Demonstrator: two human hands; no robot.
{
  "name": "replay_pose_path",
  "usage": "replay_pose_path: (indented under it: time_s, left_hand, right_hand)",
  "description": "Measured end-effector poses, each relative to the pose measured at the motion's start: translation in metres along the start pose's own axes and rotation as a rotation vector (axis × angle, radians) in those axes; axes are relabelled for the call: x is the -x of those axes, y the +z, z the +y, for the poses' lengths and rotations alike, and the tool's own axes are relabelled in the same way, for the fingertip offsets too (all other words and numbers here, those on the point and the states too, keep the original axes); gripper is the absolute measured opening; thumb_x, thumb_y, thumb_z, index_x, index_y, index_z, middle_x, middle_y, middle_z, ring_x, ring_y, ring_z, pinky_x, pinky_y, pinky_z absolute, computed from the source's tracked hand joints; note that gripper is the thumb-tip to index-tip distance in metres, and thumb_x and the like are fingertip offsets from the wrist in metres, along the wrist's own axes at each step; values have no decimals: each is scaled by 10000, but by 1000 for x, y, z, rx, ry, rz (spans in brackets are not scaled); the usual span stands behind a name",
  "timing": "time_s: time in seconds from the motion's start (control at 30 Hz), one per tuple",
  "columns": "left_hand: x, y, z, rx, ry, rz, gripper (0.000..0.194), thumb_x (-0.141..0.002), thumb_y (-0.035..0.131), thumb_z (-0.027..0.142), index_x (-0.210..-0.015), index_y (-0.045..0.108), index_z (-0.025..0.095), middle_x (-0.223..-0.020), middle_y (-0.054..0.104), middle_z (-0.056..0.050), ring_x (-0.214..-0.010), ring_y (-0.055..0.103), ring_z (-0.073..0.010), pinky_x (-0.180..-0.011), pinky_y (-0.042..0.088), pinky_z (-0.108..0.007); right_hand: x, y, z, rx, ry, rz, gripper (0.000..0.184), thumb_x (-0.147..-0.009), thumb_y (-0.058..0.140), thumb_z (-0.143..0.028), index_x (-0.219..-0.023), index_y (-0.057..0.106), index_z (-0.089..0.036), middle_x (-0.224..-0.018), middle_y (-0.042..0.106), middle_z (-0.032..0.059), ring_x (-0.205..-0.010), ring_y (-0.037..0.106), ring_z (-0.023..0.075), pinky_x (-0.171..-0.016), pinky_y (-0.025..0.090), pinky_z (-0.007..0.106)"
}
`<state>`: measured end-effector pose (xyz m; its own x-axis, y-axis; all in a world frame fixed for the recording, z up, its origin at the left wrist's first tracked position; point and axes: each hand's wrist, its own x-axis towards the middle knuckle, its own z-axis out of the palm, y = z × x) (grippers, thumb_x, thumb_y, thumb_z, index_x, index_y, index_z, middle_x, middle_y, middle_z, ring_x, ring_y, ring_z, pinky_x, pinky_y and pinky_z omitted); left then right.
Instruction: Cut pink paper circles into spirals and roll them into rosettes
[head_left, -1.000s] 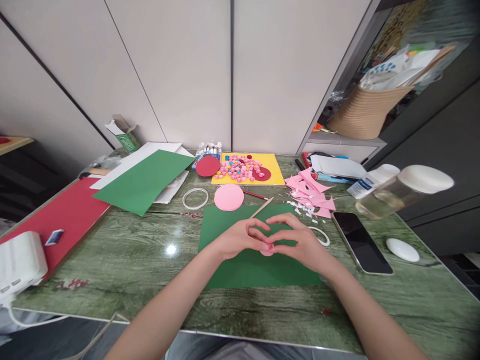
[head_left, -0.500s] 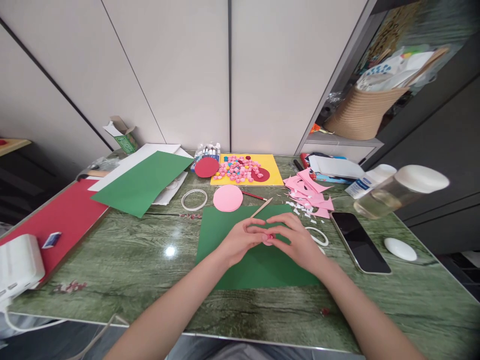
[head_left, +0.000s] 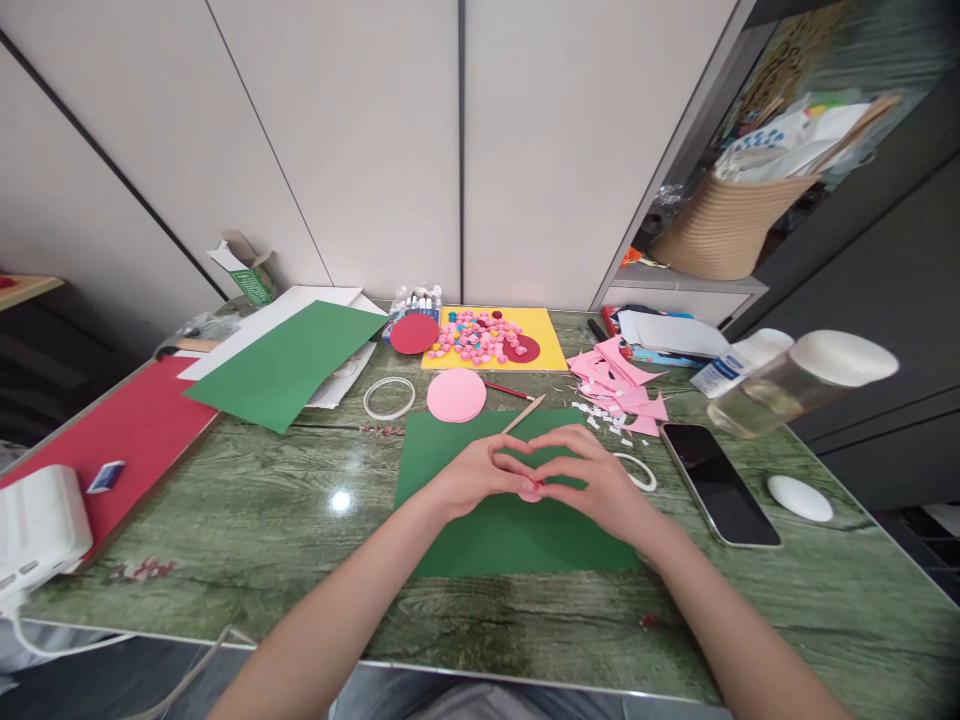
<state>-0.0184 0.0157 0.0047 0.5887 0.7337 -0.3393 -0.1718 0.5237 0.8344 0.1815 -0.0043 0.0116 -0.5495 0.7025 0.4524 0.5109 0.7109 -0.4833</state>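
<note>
Over a green sheet of paper (head_left: 517,545), my left hand (head_left: 484,475) and my right hand (head_left: 589,480) meet at their fingertips. Both are closed on a small pink rolled paper piece (head_left: 530,492), mostly covered by the fingers. Beyond them lies a pointed wooden stick (head_left: 527,412) at the sheet's far edge. A pink paper disc (head_left: 456,396) and a thin red stick (head_left: 510,389) are farther back. Many small pink rolled pieces, with a few blue and yellow ones, form a pile (head_left: 480,338) on yellow paper (head_left: 551,340).
Pink paper scraps (head_left: 615,380) lie at the right, near a white ring (head_left: 641,475), a phone (head_left: 720,485) and a bottle (head_left: 802,385). To the left are a tape roll (head_left: 389,398), another green sheet (head_left: 289,365), red paper (head_left: 135,430) and a white charger (head_left: 45,520).
Both hands have shifted very slightly toward me with the pink piece, and the fingers have changed position a little. Everything else on the table stays put.
</note>
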Motion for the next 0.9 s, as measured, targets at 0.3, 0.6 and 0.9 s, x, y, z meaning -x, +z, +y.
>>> replay_pose_path:
  time_s: [0.3, 0.6, 0.9]
  left_hand:
    - [-2, -4, -3, -77, 31, -48, 482, -573, 803, 162, -994, 570, 155, -768, 724, -56, -707, 678, -156, -796, 481, -329]
    - [-8, 9, -15, 180, 79, 190, 429, -576, 805, 176, -942, 584, 149, -733, 699, -31, -685, 645, -107, -685, 415, -224]
    - [-6, -2, -6, 45, -6, 32, 480, -541, 826, 172, -952, 579, 157, -759, 716, -45, -702, 673, -153, -749, 464, -305]
  right_hand:
    - [0, 2, 1, 5, 0, -80, 133, -839, 621, -264, -948, 696, -283, -1107, 638, 57, -1035, 531, 231, -855, 477, 428]
    - [4, 16, 3, 245, -4, 165, 120, -867, 586, -245, -962, 660, -248, -994, 667, 69, -965, 553, 239, -848, 426, 433]
    - [-1, 0, 1, 25, 11, 4, 147, -841, 620, -258, -964, 696, -286, -1047, 654, 55, -1001, 537, 227, -853, 480, 430]
